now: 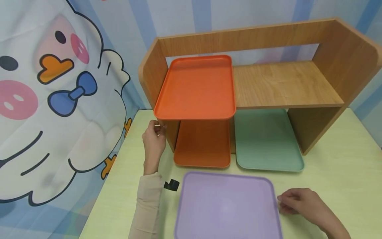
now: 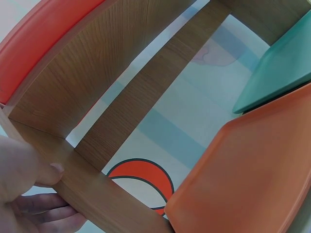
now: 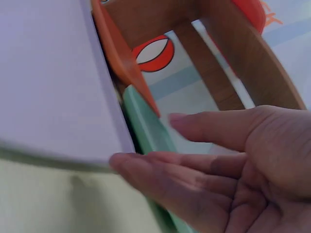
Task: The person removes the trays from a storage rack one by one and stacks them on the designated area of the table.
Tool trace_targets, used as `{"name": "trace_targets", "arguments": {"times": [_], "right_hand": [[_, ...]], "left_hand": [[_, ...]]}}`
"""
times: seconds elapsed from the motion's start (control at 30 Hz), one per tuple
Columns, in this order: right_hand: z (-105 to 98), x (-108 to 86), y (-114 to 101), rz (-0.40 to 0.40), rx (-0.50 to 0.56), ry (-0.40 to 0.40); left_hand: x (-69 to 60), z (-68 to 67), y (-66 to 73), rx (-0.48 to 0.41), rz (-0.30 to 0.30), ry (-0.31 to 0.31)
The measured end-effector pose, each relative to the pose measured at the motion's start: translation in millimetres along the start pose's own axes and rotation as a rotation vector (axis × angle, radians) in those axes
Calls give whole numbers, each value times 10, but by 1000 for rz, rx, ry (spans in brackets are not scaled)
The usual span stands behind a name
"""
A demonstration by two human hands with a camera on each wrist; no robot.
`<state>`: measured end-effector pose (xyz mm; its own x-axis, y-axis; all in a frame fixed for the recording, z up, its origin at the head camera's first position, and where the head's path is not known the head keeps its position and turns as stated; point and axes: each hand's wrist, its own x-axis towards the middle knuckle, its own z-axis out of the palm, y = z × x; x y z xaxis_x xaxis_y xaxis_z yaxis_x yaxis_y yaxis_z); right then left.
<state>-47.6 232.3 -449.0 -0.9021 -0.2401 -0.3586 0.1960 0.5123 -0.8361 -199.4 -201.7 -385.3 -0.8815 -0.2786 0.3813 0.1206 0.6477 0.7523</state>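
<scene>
A wooden two-tier shelf (image 1: 286, 84) stands on the table. My left hand (image 1: 154, 141) is at its left side panel (image 2: 112, 194); in the left wrist view the thumb lies on the panel's inner face and the fingers on its outer side, gripping it. A purple tray (image 1: 226, 205) lies flat in front of the shelf. Beside its right edge is my right hand (image 1: 302, 204), thumb apart from the fingers, holding nothing. In the right wrist view a fingertip (image 3: 121, 160) is at the tray's rim; I cannot tell if it touches.
A bright orange tray (image 1: 195, 88) sits on the shelf's upper left. Below stand a darker orange tray (image 1: 203, 144) on the left and a green tray (image 1: 267, 139) on the right, both jutting forward. Behind hangs a cloth with a cartoon bird (image 1: 74, 139).
</scene>
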Motion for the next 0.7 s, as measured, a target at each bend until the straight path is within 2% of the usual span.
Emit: {"name": "trace_targets", "arguments": {"times": [0.1, 0.2, 0.27, 0.37, 0.53, 0.7], "right_hand": [[-18, -23, -75, -10, 47, 63], [-22, -35, -146, -57, 121, 112], [-18, -40, -199, -116, 170, 129], [1, -42, -292, -175, 240, 140], [14, -20, -460, -216, 339, 143], [19, 41, -569, -288, 521, 111]], "left_hand": [[-3, -1, 1, 1, -2, 2], [-2, 0, 1, 5, -4, 0], [1, 1, 3, 5, -5, 0], [3, 0, 4, 5, -7, 0], [3, -6, 6, 9, -6, 2], [-8, -7, 18, 14, -15, -1]]}}
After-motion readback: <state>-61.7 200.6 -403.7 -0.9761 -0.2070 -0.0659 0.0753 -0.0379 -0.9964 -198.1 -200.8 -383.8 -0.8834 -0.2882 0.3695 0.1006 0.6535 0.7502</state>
